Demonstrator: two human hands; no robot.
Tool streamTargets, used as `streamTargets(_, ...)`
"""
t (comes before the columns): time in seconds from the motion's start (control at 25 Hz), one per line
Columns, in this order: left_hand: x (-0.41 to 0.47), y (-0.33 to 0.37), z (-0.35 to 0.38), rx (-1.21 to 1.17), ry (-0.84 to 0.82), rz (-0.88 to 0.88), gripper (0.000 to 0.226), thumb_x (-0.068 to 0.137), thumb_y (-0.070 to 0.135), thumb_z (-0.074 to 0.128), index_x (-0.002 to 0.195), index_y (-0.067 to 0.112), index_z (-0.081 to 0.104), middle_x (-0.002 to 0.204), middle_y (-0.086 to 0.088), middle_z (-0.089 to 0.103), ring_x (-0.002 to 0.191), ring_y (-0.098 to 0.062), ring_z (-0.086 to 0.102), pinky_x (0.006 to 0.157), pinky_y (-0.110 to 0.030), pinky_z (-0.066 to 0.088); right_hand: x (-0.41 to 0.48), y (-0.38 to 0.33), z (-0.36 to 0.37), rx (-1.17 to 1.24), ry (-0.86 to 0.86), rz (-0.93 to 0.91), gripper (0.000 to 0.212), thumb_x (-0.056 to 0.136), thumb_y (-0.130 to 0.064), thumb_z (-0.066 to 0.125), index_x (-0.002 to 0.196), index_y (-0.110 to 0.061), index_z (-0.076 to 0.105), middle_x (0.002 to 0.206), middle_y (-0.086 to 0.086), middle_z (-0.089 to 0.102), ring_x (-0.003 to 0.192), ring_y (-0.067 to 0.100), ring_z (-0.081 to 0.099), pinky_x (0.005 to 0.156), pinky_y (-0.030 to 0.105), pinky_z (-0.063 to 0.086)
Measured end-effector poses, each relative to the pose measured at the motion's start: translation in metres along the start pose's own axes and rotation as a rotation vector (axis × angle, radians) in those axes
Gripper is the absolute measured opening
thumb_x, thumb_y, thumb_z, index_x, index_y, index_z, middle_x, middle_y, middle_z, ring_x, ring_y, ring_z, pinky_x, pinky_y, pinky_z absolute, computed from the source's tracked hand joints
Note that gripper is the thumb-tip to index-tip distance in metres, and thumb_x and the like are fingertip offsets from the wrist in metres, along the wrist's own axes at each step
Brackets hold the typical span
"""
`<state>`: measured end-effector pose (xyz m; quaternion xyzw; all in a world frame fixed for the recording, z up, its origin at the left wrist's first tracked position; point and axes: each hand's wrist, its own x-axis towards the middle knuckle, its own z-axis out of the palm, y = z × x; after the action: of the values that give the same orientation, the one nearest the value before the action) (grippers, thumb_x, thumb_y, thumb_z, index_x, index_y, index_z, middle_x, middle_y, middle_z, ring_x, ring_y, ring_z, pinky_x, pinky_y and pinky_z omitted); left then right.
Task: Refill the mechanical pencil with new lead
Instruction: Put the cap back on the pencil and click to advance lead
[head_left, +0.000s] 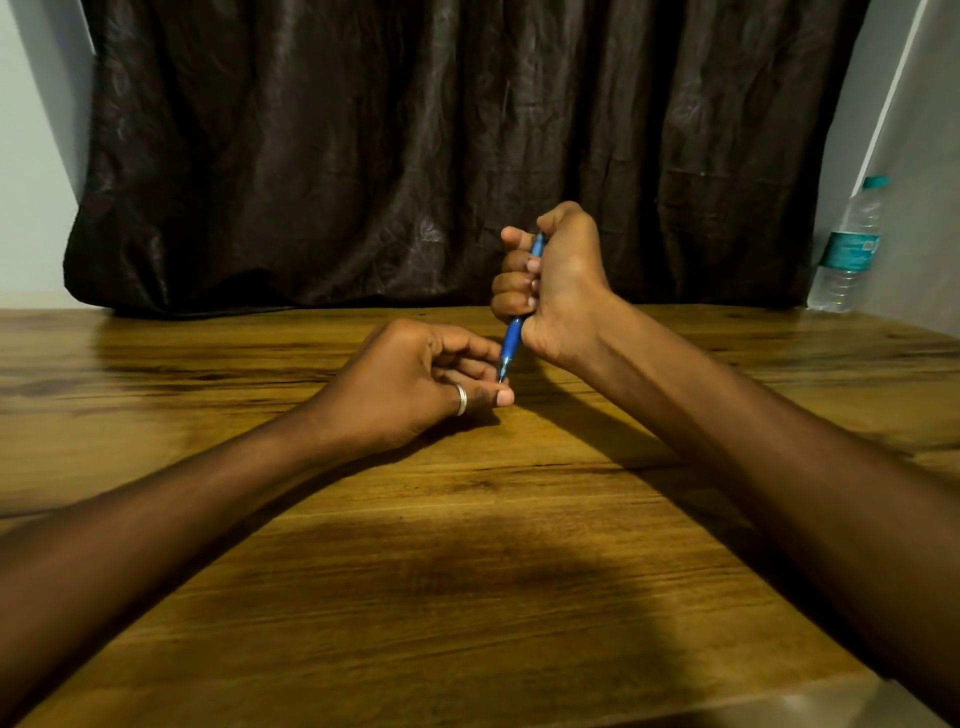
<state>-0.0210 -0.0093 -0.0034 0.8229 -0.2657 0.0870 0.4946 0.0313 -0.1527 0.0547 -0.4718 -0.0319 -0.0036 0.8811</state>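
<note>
A blue mechanical pencil (513, 339) stands nearly upright above the wooden table (467, 545), tip pointing down. My right hand (556, 280) is wrapped in a fist around its upper barrel, thumb over the top end. My left hand (415, 384), with a silver ring on one finger, rests on the table just left of the pencil, its fingertips pinched together right at the metal tip. Whether a lead sits between those fingertips is too small to tell.
A dark crumpled curtain (441, 156) hangs behind the table's far edge. A clear plastic water bottle (849, 249) with a teal cap and label stands at the far right corner by the wall.
</note>
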Motion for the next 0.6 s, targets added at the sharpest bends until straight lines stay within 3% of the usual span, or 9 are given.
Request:
streamTargets(0.12,0.001,0.002,0.004,-0.158,0.061,-0.093,0.024,0.079,0.016,0.081,0.102,0.013,0.076,0.094,-0.016,0.079,0.089,-0.028,0.077,0.08,-0.04,0.061,0.0,0.002,0.002,0.025,-0.019,0.013,0.031,0.095,-0.031,0.035,0.078,-0.011,0.052,0.043,-0.006,0.029,0.034,0.008,0.022,0.034,0.017,0.018)
streamTargets(0.2,0.004,0.002,0.004,-0.207,0.128,-0.117,0.016,0.085,0.025,0.076,0.098,0.015,0.077,0.086,-0.01,0.08,0.083,-0.022,0.078,0.073,-0.036,0.061,0.0,0.004,0.004,0.047,-0.029,0.028,0.031,0.095,-0.03,0.035,0.078,-0.01,0.051,0.043,-0.005,0.029,0.035,0.009,0.022,0.036,0.017,0.024)
streamTargets(0.32,0.008,-0.002,0.004,-0.233,0.185,-0.165,0.017,0.089,0.022,0.074,0.101,0.011,0.075,0.077,-0.005,0.077,0.072,-0.015,0.076,0.066,-0.029,0.06,-0.003,0.011,0.009,0.041,-0.044,0.045,0.03,0.098,-0.031,0.035,0.083,-0.01,0.05,0.046,-0.003,0.033,0.038,0.01,0.03,0.04,0.019,0.039)
streamTargets(0.48,0.011,-0.004,0.001,-0.318,0.263,-0.204,0.012,0.092,0.016,0.071,0.1,0.008,0.075,0.076,-0.006,0.073,0.066,-0.011,0.07,0.064,-0.025,0.057,0.0,0.018,0.01,-0.168,-0.041,0.004,0.042,0.105,-0.039,0.035,0.106,-0.005,0.059,0.071,0.009,0.061,0.063,0.022,0.063,0.061,0.035,0.059)
streamTargets(0.6,0.014,-0.007,-0.009,-0.329,0.358,-0.208,0.009,0.094,0.015,0.068,0.099,0.011,0.075,0.076,-0.004,0.075,0.071,-0.013,0.071,0.069,-0.026,0.059,0.001,0.017,0.008,-0.426,-0.05,-0.082,0.034,0.105,-0.034,0.041,0.107,-0.01,0.065,0.086,0.007,0.07,0.078,0.018,0.068,0.078,0.034,0.058)
